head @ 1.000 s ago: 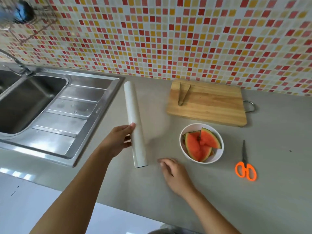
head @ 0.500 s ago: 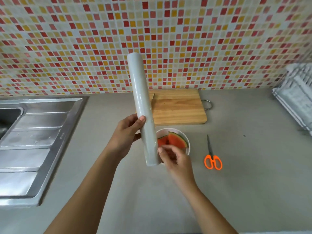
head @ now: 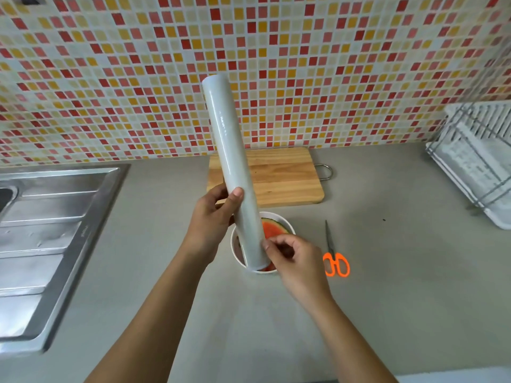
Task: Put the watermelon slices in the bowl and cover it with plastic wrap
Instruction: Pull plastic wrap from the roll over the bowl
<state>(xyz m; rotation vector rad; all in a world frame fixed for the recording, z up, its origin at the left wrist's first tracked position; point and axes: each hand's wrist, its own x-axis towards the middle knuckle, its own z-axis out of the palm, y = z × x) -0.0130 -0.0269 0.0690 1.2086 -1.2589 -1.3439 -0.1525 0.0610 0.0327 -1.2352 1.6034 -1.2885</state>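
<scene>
My left hand [head: 213, 217] grips a long white roll of plastic wrap [head: 229, 161] around its lower half and holds it nearly upright above the counter. The roll's lower end hangs in front of a white bowl [head: 287, 223] holding red watermelon slices [head: 272, 228], and hides much of it. My right hand [head: 296, 258] is at the roll's lower right side, its fingertips curled against the film edge; I cannot tell whether they pinch it.
A wooden cutting board [head: 279, 178] lies behind the bowl by the tiled wall. Orange-handled scissors [head: 334, 258] lie right of the bowl. A steel sink and drainboard [head: 55, 217] fill the left. A white dish rack [head: 475, 161] stands at the far right.
My left hand lifted the roll off the counter and stood it upright over the bowl. My right hand rose from the counter to the roll's lower end. The view shifted right.
</scene>
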